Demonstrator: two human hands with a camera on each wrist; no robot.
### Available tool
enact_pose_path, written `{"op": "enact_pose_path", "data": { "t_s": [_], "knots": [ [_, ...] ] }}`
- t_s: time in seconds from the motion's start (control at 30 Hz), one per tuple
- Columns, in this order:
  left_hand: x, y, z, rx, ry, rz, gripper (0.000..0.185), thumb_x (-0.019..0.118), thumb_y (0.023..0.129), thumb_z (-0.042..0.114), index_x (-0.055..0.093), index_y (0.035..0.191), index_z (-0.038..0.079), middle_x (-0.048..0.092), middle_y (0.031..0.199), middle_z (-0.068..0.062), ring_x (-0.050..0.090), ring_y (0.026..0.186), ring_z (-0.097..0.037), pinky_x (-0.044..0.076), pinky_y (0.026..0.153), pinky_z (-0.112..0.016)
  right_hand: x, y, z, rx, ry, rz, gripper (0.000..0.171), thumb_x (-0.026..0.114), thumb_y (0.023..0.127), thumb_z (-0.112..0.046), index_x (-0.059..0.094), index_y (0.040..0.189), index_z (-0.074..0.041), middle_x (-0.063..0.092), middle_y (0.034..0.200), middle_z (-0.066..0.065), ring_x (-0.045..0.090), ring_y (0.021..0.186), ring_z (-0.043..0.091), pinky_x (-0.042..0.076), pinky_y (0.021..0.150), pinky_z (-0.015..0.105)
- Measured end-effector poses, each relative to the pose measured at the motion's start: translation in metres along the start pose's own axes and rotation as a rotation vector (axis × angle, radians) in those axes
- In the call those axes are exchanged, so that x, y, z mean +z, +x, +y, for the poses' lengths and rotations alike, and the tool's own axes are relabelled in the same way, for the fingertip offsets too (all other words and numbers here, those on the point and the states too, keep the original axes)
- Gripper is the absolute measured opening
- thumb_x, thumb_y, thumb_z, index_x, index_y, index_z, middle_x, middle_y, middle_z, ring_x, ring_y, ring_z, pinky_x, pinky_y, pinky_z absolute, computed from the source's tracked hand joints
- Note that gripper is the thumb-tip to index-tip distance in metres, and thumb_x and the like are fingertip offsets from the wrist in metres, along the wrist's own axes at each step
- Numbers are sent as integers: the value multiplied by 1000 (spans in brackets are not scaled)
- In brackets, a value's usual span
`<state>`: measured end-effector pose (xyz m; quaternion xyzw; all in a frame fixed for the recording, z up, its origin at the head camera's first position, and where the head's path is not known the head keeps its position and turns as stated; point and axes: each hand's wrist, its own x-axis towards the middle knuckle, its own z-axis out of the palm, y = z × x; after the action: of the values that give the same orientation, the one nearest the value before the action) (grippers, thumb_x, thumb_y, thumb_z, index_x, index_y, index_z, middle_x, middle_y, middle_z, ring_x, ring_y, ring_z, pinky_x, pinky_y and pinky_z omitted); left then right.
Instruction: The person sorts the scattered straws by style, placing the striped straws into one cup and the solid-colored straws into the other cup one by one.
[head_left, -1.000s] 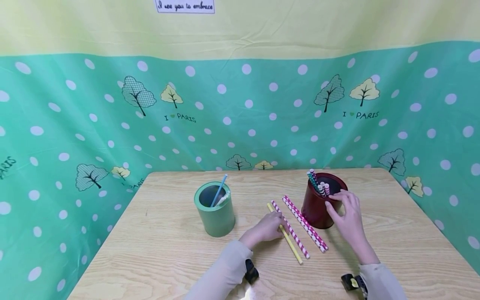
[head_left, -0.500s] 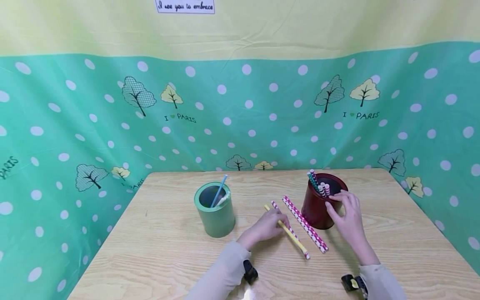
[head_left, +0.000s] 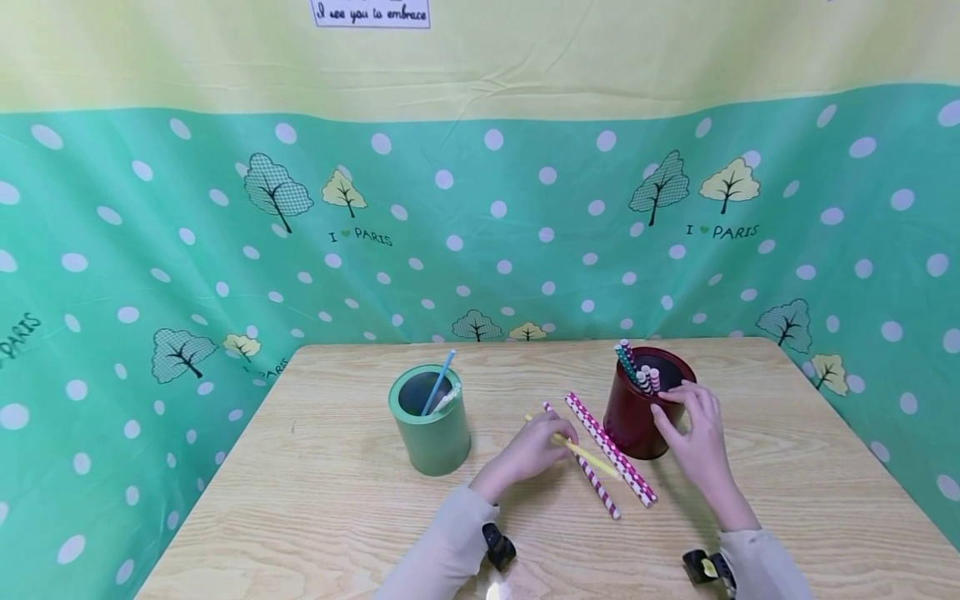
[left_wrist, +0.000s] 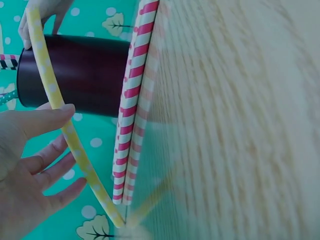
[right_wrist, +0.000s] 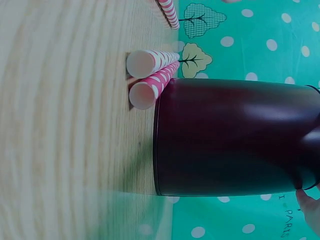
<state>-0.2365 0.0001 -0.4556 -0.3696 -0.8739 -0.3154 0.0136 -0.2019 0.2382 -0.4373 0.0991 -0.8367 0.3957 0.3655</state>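
Note:
My left hand (head_left: pixel 550 439) pinches a yellow straw (head_left: pixel 592 457) near its far end and holds it tilted just above the table; the left wrist view shows the thumb (left_wrist: pixel 46 119) lying on the yellow straw (left_wrist: pixel 47 85). Under it lies a red-striped straw (head_left: pixel 597 486), with two pink dotted straws (head_left: pixel 611 451) beside it against a dark red cup (head_left: pixel 637 421). My right hand (head_left: pixel 678 410) grips that cup at its rim and side. Several straws (head_left: pixel 636 369) stand inside the cup. The right wrist view shows the cup's wall (right_wrist: pixel 235 135) and the pink straw ends (right_wrist: pixel 143 79).
A green cup (head_left: pixel 431 429) stands left of centre on the wooden table (head_left: pixel 315 500), holding a blue straw (head_left: pixel 438 381) and a white one. A green dotted cloth (head_left: pixel 150 250) walls in the table at the back and sides.
My left hand has lifted the yellow straw off the table and swung it across the red-striped straw. The right hand and the dark red cup have stayed put.

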Motion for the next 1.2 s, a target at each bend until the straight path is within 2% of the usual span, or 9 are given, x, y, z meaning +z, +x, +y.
{"op": "enact_pose_path", "data": {
  "t_s": [0.2, 0.53, 0.7, 0.9, 1.2],
  "knots": [
    [-3, -1, 6, -24, -96, 42, 15, 66, 76, 8, 62, 90, 12, 54, 90, 3, 53, 89, -15, 42, 79, -20, 0, 0, 0, 0, -3, 0, 18, 64, 74, 0, 58, 90, 3, 48, 104, 21, 36, 106, 37, 27, 90, 48],
    [-7, -2, 15, -43, -185, 131, 11, 65, 77, 6, 61, 88, 9, 56, 89, 1, 52, 87, -11, 45, 80, -28, 0, 0, -1, 8, -8, -7, 19, 65, 73, 1, 58, 91, 3, 47, 105, 22, 35, 107, 37, 27, 90, 50],
    [-8, -1, 16, -23, -211, 181, 12, 65, 77, 5, 61, 88, 8, 57, 87, 0, 52, 84, -9, 45, 78, -22, 0, 0, -2, 15, -12, -12, 19, 64, 74, 0, 58, 91, 3, 47, 105, 23, 35, 107, 37, 27, 89, 52],
    [-12, 0, 21, -6, -278, 231, 13, 63, 78, 2, 60, 91, 3, 58, 90, -6, 55, 84, -13, 45, 79, -18, 0, 1, -1, 8, -14, -9, 20, 65, 73, 1, 58, 91, 3, 47, 105, 23, 35, 107, 36, 27, 89, 50],
    [-22, 5, 32, -44, -392, 291, 15, 61, 79, 1, 58, 94, 3, 60, 93, -6, 58, 86, -14, 48, 76, -21, 1, -1, 0, 7, -13, -5, 18, 64, 75, 0, 57, 91, 3, 47, 105, 22, 35, 106, 36, 27, 89, 50]
  ]
}}
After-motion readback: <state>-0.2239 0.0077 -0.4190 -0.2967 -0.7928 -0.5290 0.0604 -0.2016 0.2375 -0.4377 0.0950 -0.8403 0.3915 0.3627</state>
